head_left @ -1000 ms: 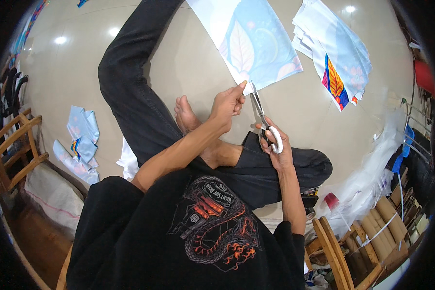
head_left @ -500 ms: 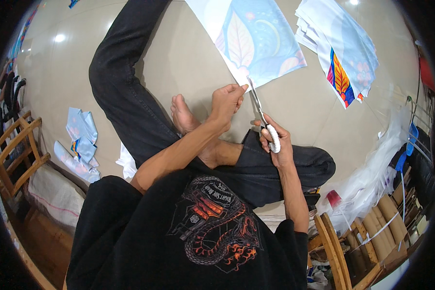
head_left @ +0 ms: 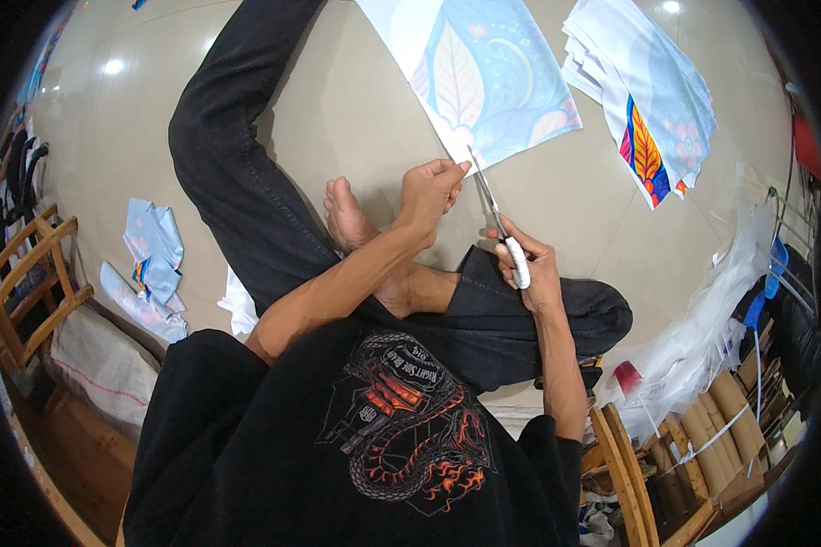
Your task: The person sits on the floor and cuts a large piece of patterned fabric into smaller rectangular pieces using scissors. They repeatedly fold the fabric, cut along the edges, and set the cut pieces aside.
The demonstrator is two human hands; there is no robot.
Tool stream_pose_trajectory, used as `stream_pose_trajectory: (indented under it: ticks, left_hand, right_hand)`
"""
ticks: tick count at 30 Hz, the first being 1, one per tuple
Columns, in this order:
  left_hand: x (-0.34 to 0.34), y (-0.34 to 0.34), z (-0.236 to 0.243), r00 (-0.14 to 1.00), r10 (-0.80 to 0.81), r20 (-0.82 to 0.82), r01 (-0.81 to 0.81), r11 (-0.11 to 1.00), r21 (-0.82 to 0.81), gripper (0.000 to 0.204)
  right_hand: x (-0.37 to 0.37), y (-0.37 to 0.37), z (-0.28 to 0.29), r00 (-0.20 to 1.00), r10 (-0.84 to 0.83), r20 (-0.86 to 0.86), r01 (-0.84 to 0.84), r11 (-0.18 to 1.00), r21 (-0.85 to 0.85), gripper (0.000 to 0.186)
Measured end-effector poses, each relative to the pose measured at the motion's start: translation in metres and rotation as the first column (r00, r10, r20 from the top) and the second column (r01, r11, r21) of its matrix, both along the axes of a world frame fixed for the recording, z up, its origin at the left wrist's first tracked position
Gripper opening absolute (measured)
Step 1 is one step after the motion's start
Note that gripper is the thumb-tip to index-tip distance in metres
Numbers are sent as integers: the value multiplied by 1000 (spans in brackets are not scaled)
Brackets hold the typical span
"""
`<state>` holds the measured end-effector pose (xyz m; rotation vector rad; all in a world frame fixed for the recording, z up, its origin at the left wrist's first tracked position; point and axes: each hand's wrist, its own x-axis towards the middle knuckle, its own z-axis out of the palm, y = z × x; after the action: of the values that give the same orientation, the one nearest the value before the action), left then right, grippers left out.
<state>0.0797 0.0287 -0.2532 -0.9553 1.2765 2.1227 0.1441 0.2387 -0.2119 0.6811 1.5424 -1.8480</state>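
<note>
A pale blue and white printed fabric piece [head_left: 497, 82] with a leaf pattern lies on the floor ahead of me. My left hand [head_left: 431, 199] pinches its near corner between thumb and fingers. In my right hand [head_left: 536, 272] is a pair of scissors [head_left: 489, 193] with white-wrapped handles. Their blades reach the fabric's near edge, just right of my left fingertips. The blades look almost closed; whether fabric lies between them is too small to tell.
A fanned stack of printed fabric pieces [head_left: 652, 118] lies at the far right. Crumpled fabric pieces [head_left: 155, 264] are on the floor at left, near a wooden frame [head_left: 36, 283]. Clear plastic sheeting [head_left: 693, 319] and cardboard rolls [head_left: 716, 424] stand at right. My crossed legs flank the work.
The scissors' handles have drawn together, and the blades have narrowed at the fabric corner. My left hand keeps its pinch in nearly the same place.
</note>
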Motion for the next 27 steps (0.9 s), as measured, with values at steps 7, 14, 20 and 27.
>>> stream_pose_trajectory:
  ticks: [7, 14, 20, 27]
  left_hand:
    - [-2, -3, 1, 999, -46, 5, 46, 999, 12, 23]
    - [-4, -8, 4, 997, -78, 19, 77, 995, 56, 26]
    - [-5, -13, 5, 995, -100, 30, 98, 993, 67, 25]
    - [-4, -13, 2, 996, -88, 20, 87, 993, 77, 23]
  right_hand:
    - [-12, 12, -6, 999, -35, -20, 32, 992, -125, 52]
    - [-53, 25, -10, 993, 120, -20, -122, 976, -182, 55]
    - [-73, 27, -12, 976, 216, 27, -211, 969, -130, 57]
    - [-75, 26, -18, 964, 264, 21, -261, 962, -79, 55]
